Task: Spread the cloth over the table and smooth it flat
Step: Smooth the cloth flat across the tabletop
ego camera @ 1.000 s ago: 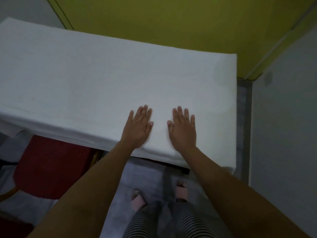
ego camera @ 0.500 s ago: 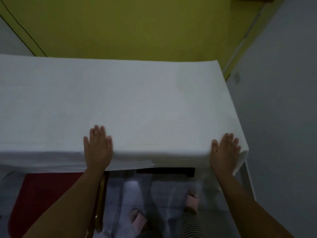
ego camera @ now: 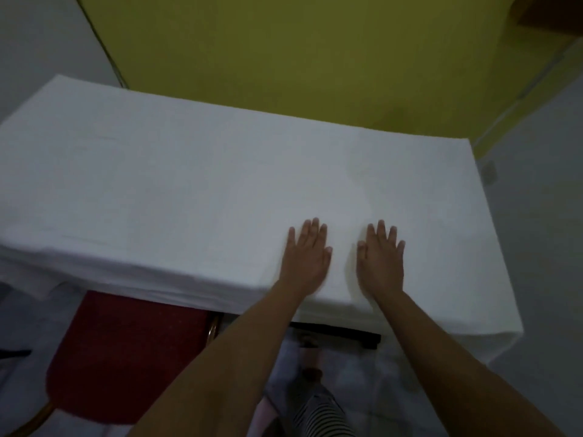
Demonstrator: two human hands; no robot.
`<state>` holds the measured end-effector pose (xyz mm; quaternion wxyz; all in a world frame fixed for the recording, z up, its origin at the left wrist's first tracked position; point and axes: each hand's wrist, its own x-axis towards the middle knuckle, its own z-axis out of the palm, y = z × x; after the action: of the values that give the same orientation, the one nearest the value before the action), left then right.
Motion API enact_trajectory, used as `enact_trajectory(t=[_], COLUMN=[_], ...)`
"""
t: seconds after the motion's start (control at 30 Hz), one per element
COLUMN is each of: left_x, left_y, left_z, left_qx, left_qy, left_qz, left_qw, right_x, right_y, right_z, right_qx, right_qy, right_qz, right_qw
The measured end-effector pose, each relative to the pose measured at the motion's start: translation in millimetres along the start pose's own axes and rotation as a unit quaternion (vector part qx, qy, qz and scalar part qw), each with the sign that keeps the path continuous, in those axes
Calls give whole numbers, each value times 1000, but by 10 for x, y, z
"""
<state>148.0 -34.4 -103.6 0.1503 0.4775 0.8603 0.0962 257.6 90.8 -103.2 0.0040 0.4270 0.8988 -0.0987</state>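
cloth (ego camera: 220,184): white, covers whole worktop, front edge hangs over near side
left hand (ego camera: 304,258): palm down on cloth nr front edge, fingers (ego camera: 310,230) flat, spread, gripping nothing
right hand (ego camera: 381,263): same, just beside left
chair (ego camera: 126,357): red, under front-left edge

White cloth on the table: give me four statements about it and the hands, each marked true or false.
1. Both hands lie flat, palms down, on the white cloth. True.
2. The left hand grips a bunched corner of the cloth. False: its fingers are spread open on the surface.
3. The right hand rests near the table's near edge. True.
4. A blue chair stands under the table. False: the red chair is there.
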Motion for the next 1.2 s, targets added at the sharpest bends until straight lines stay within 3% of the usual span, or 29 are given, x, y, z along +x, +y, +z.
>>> enact_trajectory(t=[0.2,0.5,0.83,1.07,1.13,1.2], left_x=[1,-633,-1264,-1654,-1652,-1633], left_y=[-721,-2196,-3541,-4357,-4524,-4654], left_z=[-97,-429,-695,-828,-859,-919], left_qx=[31,14,10,-57,-112,-197], left_qy=[27,92,136,181,234,299], left_qz=[-84,-241,-300,-327,-369,-447], left_qw=[996,966,944,926,892,820], right_x=[507,332,-263,-293,-154,-18], right_y=[-262,-1744,-3499,-3887,-3949,-4043], right_z=[86,406,786,838,807,757], right_qx=[-16,-14,-17,-3,8,14], right_qy=[-28,-65,-88,-111,-107,-97], right_qz=[-62,-233,-336,-397,-370,-329], right_qw=[998,970,938,911,923,939])
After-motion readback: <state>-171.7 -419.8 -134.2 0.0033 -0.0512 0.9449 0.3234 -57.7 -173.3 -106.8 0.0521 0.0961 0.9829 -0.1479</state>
